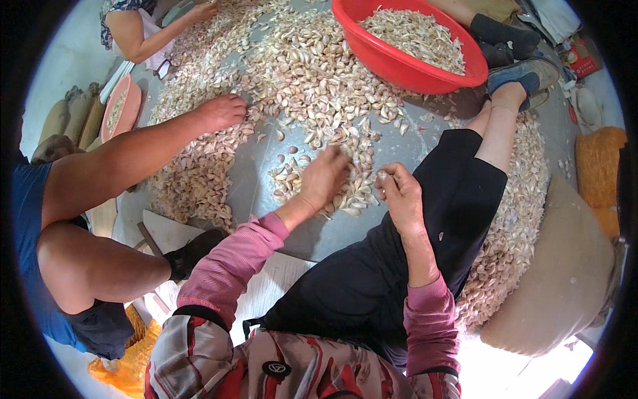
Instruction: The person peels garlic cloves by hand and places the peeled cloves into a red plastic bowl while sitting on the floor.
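Observation:
My left hand reaches down over a small heap of garlic cloves on the grey surface. Its fingers are smeared by motion, so their grip does not show. To its right, my right hand is held up beside my black-trousered leg, thumb and fingers pinched together. A small pale piece, apparently a garlic clove, shows at those fingertips. Beyond both hands spreads a large pile of unpeeled cloves.
A red basin of pale garlic pieces stands at the far right. On the left, a co-worker's arm reaches into the cloves; another person sits farther back. A pink basin is at left, a tan sack at right.

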`<state>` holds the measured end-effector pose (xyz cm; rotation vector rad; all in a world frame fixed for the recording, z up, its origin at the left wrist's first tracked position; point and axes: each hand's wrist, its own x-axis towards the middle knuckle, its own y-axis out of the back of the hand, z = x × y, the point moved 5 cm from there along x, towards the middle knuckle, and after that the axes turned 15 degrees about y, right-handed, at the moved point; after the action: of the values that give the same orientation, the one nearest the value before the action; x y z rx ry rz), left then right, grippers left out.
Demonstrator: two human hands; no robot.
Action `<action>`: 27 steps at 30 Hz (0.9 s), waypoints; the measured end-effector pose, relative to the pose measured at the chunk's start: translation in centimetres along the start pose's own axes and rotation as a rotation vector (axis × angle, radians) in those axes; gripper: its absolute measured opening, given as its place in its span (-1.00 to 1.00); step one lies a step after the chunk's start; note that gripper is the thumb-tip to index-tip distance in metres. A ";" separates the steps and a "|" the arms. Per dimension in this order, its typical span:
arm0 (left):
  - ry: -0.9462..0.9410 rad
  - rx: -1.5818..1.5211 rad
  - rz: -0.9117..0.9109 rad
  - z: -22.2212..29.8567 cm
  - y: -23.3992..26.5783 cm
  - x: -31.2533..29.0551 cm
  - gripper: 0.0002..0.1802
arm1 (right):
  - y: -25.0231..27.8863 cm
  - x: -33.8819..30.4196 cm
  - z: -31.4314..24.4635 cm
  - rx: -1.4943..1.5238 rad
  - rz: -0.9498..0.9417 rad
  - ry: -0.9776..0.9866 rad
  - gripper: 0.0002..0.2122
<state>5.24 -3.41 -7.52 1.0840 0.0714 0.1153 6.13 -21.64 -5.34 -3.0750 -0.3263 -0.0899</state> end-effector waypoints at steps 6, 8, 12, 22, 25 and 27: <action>0.023 -0.248 0.086 -0.2 1.1 -2.4 -0.77 | 0.4 -0.1 -0.8 -0.091 0.002 0.065 -0.89; 0.078 -0.204 0.235 -1.9 2.4 0.3 -0.75 | 0.4 -0.1 -1.0 -0.072 0.028 0.078 -0.89; 0.114 -0.089 0.114 -5.0 1.8 4.5 -0.80 | 0.4 0.1 -1.1 -0.121 0.002 0.076 -0.89; 0.201 -0.213 0.233 -4.9 2.9 -0.1 -0.74 | 1.5 0.2 -1.1 -0.125 0.050 0.107 -0.89; 0.009 -0.190 0.180 -0.8 2.4 -3.6 -0.59 | 1.1 0.2 -1.2 -0.139 0.057 0.107 -0.89; 0.001 -0.202 0.063 -0.9 0.6 -4.3 -0.64 | 0.7 0.2 -1.1 -0.124 0.045 0.104 -0.89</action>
<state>0.83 -2.89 -7.36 0.8844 0.0259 0.1758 6.40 -22.34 -4.25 -3.1828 -0.2561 -0.2773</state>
